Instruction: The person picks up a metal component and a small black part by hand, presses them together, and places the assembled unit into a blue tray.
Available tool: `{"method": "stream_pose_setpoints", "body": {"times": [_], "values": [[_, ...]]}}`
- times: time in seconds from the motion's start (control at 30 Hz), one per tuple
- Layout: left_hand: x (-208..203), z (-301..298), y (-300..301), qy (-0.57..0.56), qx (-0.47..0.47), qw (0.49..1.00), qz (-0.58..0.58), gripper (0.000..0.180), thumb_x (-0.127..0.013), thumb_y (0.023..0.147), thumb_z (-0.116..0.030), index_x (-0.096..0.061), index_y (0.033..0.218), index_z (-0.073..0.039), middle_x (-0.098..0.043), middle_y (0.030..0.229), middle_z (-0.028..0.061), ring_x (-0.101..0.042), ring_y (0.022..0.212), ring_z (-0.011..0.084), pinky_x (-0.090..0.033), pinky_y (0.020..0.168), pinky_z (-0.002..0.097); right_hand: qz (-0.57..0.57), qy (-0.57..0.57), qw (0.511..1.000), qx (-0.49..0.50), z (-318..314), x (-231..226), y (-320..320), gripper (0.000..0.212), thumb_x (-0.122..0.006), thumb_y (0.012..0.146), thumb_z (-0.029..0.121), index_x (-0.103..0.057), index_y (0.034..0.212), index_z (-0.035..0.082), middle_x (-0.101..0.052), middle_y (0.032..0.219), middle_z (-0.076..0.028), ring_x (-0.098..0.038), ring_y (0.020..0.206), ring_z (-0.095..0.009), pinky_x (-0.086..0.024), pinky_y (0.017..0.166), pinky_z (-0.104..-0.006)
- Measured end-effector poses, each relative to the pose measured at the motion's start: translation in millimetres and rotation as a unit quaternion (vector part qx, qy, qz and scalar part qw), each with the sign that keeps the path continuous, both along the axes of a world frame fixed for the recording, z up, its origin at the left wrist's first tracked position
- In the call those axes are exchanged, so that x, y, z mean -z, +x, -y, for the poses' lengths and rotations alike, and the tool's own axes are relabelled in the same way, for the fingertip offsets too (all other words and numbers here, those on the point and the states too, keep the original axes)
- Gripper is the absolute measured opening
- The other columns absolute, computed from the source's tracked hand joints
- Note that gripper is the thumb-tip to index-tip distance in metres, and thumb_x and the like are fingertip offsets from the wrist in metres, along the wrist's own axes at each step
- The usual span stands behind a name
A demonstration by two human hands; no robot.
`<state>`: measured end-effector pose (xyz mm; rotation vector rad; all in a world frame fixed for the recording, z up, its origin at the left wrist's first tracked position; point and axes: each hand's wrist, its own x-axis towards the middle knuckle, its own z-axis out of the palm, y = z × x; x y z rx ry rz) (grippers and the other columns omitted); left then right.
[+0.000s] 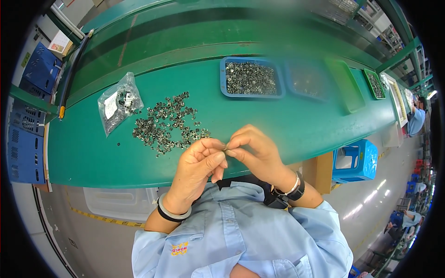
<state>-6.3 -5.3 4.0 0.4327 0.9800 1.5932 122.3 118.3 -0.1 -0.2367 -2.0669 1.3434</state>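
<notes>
The left hand [200, 162] and right hand [258, 152] pinch one tiny part [225, 149]. From them, one metal-piece heap [148, 132] and one clear bag [112, 107] lie toward ten o'clock.

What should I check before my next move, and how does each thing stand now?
1. Left hand and right hand meeting at one small piece: ok.
2. Which way that piece faces: cannot tell, mostly hidden.
3. Loose metal parts lying near the left hand: ok.
4. All loose parts gathered together: not ok, a stray part lies below the clear bag.
5. Blue tray holding parts: ok.
</notes>
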Motion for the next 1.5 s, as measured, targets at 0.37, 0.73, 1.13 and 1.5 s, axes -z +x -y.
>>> {"method": "stream_pose_setpoints", "body": {"times": [0.37,0.73,1.13,1.5], "values": [[2,-4,0,0.016,0.002,0.999,0.034,0.012,-0.057,0.091,-0.011,-0.055,0.099,-0.004,-0.061,0.075,0.0062,-0.053,0.054,0.0095,-0.039,0.044,0.0211,-0.003,0.046,0.998,0.035,4,0,-1,0.021,-0.069,0.076,0.000,-0.059,0.093,0.007,-0.061,0.087,-0.006,-0.059,0.082,-0.020,-0.047,0.069,-0.0288],[1,-6,3,0.019,0.032,0.995,0.089,0.014,-0.056,0.092,-0.016,-0.055,0.099,-0.004,-0.061,0.073,0.0059,-0.053,0.053,0.0097,-0.038,0.044,0.0209,-0.027,0.073,0.996,0.043,0,2,3,0.023,-0.070,0.073,-0.001,-0.060,0.093,0.006,-0.061,0.090,-0.007,-0.058,0.084,-0.023,-0.047,0.071,-0.0325],[-7,-6,11,0.002,-0.052,0.973,-0.225,0.010,-0.052,0.094,-0.012,-0.054,0.097,-0.003,-0.059,0.074,0.0048,-0.053,0.057,0.0076,-0.039,0.048,0.0182,-0.033,0.176,0.980,0.085,1,0,2,0.021,-0.070,0.073,0.004,-0.060,0.091,0.006,-0.060,0.085,-0.005,-0.059,0.076,-0.021,-0.046,0.063,-0.0324],[-2,-7,12,-0.003,-0.027,0.997,-0.069,0.014,-0.053,0.094,-0.018,-0.053,0.096,-0.003,-0.060,0.074,0.0058,-0.053,0.056,0.0099,-0.038,0.046,0.0203,-0.027,0.223,0.970,0.096,-1,0,4,0.024,-0.071,0.071,0.001,-0.060,0.092,0.006,-0.061,0.087,-0.006,-0.059,0.078,-0.024,-0.047,0.065,-0.0326]]}}
